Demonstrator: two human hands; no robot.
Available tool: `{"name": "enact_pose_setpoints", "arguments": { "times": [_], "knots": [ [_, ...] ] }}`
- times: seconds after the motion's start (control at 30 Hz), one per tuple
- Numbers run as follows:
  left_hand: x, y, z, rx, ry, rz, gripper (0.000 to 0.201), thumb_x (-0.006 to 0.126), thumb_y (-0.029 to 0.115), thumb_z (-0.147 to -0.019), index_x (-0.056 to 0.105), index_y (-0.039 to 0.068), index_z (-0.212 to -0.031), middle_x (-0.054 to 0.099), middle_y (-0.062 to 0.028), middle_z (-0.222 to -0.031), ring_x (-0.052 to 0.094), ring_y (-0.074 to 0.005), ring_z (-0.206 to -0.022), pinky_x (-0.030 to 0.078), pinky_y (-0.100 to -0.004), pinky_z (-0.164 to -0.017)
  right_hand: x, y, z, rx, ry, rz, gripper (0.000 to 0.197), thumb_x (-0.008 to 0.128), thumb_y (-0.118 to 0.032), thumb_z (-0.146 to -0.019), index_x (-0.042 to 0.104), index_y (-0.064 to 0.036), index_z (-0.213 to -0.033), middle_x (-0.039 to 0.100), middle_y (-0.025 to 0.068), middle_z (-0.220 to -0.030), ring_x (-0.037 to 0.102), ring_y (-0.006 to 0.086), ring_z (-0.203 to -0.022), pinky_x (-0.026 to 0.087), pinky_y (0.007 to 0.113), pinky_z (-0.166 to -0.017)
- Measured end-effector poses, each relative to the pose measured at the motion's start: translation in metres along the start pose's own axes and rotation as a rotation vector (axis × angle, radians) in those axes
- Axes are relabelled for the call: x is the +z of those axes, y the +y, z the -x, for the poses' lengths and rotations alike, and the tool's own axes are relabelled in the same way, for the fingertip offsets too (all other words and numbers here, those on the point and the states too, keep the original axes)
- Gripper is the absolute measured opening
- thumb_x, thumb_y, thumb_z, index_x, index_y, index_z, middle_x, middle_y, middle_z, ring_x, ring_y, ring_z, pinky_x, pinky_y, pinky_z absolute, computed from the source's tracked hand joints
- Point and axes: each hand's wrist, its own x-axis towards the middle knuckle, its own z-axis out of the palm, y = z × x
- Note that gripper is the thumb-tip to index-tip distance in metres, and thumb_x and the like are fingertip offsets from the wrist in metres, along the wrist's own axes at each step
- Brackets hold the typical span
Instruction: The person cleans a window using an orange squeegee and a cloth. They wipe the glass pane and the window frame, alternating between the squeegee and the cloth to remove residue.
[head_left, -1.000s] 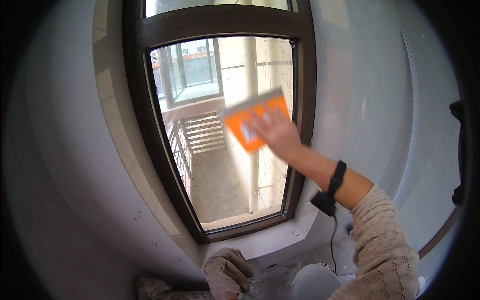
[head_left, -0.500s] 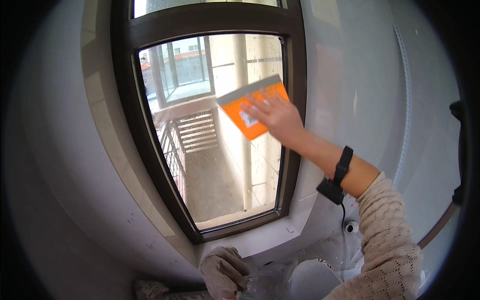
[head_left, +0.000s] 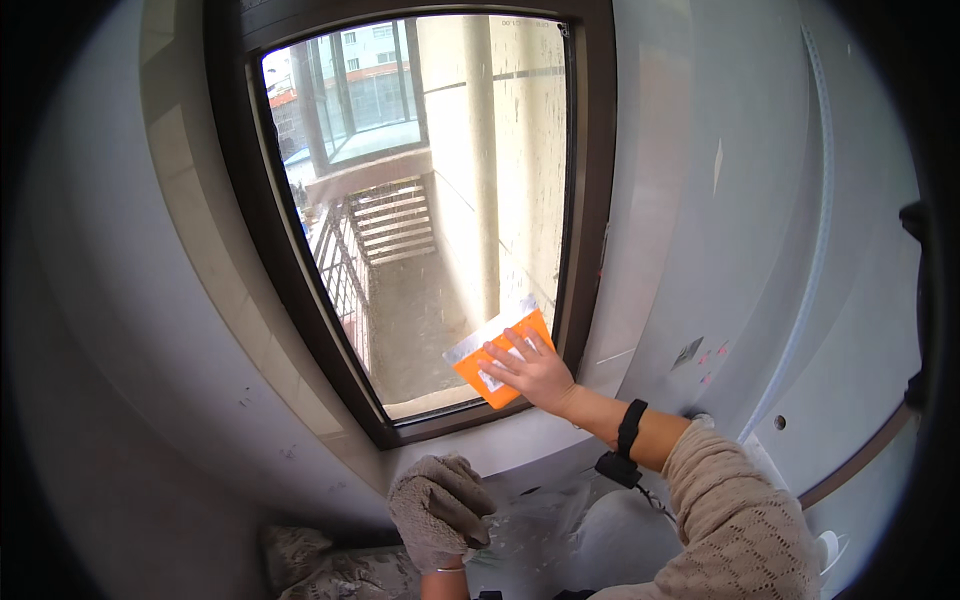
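Facing a brown-framed window (head_left: 592,150) above a pale sill (head_left: 500,455). Wearing a fuzzy brown cloth (head_left: 425,490) over the left hand (head_left: 445,525); cannot tell finger position beneath. Holding an orange scraper (head_left: 497,393) before the window's lower right part, pale edge uppermost, with the right hand (head_left: 540,375) spread across its face.

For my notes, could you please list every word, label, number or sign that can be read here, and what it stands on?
No text reads clearly.
Scraper: white label, partly under the right hand, too small to read.
Glass: faint marking near the top right corner, too small to read.
Left wall: small dark marks, unreadable.
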Motion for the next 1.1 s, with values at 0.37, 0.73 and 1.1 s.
{"name": "enact_pose_setpoints", "arguments": {
  "times": [0.37, 0.73, 1.1],
  "knots": [
    [0.006, 0.02, -0.006, 0.057, 0.254, 0.069, 0.019, 0.055, 0.016, -0.072, 0.054, 0.005, -0.057, 0.056, -0.0088, -0.063, 0.05, -0.0213, -0.057, 0.04, -0.031, -0.056, -0.066, 0.025, -0.133, -0.001, 0.078, 0.169, 0.049, 0.058, -0.006, -0.079, 0.057, -0.0192, -0.126, 0.054, 0.0047, -0.132, 0.052, 0.0324, -0.119, 0.041, 0.05, -0.098],
    [0.001, 0.027, -0.002, 0.195, 0.33, 0.153, 0.037, 0.055, 0.024, -0.077, 0.054, 0.006, -0.045, 0.055, -0.0107, -0.053, 0.048, -0.0193, -0.049, 0.04, -0.0296, -0.05, -0.039, 0.042, -0.251, 0.133, 0.287, 0.25, 0.058, 0.057, -0.002, -0.078, 0.048, -0.016, -0.134, 0.047, 0.007, -0.138, 0.041, 0.0402, -0.127, 0.029, 0.065, -0.1],
    [-0.034, -0.048, 0.023, 0.041, 0.308, 0.438, 0.029, 0.047, 0.032, -0.095, 0.047, 0.007, -0.11, 0.052, -0.008, -0.109, 0.049, -0.021, -0.102, 0.039, -0.0351, -0.091, -0.019, 0.002, 0.013, 0.453, -0.104, -0.625, 0.032, 0.055, -0.008, -0.087, 0.06, -0.0084, -0.119, 0.066, 0.0142, -0.11, 0.065, 0.0283, -0.091, 0.052, 0.033, -0.077]
  ]
}}
